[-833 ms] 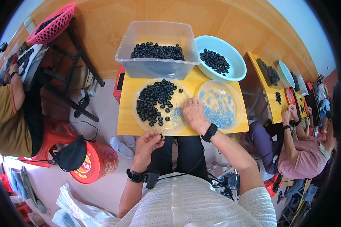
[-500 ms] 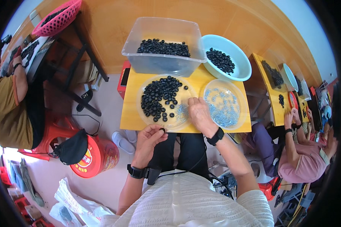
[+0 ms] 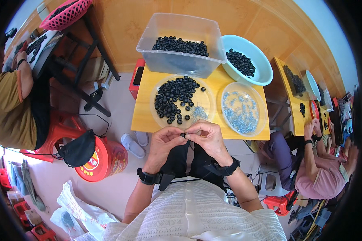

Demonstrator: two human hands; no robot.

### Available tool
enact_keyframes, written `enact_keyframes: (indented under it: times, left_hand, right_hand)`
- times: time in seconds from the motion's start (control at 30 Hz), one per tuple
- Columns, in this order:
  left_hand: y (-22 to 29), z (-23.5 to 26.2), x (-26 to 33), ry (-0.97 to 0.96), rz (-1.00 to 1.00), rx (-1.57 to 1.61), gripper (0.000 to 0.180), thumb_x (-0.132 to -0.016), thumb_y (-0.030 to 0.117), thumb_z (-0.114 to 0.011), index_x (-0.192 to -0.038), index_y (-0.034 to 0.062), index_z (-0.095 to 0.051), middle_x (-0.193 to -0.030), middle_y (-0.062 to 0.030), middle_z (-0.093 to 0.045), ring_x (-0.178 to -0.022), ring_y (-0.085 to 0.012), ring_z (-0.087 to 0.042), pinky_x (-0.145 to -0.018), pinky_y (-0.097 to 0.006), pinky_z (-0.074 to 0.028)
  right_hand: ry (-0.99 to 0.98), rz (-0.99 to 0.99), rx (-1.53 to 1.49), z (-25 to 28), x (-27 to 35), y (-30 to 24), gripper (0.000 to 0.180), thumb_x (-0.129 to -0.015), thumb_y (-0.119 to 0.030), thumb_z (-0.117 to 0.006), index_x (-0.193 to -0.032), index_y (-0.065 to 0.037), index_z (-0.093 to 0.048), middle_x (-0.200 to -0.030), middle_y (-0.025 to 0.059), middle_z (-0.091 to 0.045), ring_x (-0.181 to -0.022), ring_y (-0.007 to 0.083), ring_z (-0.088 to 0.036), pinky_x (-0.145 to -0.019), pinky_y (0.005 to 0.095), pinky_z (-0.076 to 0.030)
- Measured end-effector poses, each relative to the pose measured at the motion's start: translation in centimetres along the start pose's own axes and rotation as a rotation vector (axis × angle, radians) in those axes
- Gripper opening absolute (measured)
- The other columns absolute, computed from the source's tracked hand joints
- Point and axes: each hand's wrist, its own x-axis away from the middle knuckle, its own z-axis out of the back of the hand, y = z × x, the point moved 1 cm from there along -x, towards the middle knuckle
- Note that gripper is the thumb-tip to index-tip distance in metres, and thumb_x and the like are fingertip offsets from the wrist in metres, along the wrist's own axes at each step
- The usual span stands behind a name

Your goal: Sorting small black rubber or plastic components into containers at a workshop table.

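My left hand (image 3: 163, 145) pinches a small black ring-shaped part (image 3: 183, 135) just off the table's near edge, above my lap. Against it come the closed thumb and fingertips of my right hand (image 3: 209, 140); whatever they hold is too small to make out. Beyond my hands, a round see-through tray (image 3: 208, 94) carries many loose black ring-shaped parts (image 3: 169, 98) and a little heap of tiny bluish see-through pieces (image 3: 198, 112). More of these tiny pieces lie spread in a second round see-through tray (image 3: 264, 120) to the right.
A large see-through bin (image 3: 181, 64) and a pale blue basin (image 3: 265, 74), both with black parts, stand at the back of the yellow table (image 3: 147, 116). A red bucket (image 3: 112, 158) is left of me. Other people sit at tables on both sides.
My right hand has left the tiny bluish pieces between the trays and come to my left hand, meeting it at the black part. The table appears slightly shifted in view.
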Motion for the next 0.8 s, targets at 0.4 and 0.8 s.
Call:
enact_keyframes:
  times: [0.4, 0.8]
  left_hand:
    - [-1.0, 0.6, 0.6, 0.050, 0.076, 0.069, 0.015, -0.081, -0.001, -0.060, -0.096, 0.0001, -0.059, -0.090, -0.0079, -0.063, -0.081, -0.0143, -0.062, -0.074, -0.027, -0.053]
    - [0.1, 1.3, 0.7, 0.080, 0.062, 0.179, 0.013, -0.082, -0.002, -0.056, -0.095, 0.0001, -0.057, -0.094, -0.0114, -0.063, -0.081, -0.0182, -0.064, -0.075, -0.030, -0.054]
  right_hand:
    - [0.240, 0.495, 0.545, -2.9, 3.0, 0.7, 0.023, -0.069, 0.008, -0.060, -0.090, 0.000, -0.063, -0.079, 0.0112, -0.054, -0.072, 0.0244, -0.056, -0.058, 0.0292, -0.046]
    - [0.289, 0.194, 0.654, 3.3, -3.7, 3.7, 0.014, -0.076, 0.001, -0.055, -0.087, 0.002, -0.063, -0.075, 0.0137, -0.060, -0.063, 0.0238, -0.058, -0.057, 0.0295, -0.045]
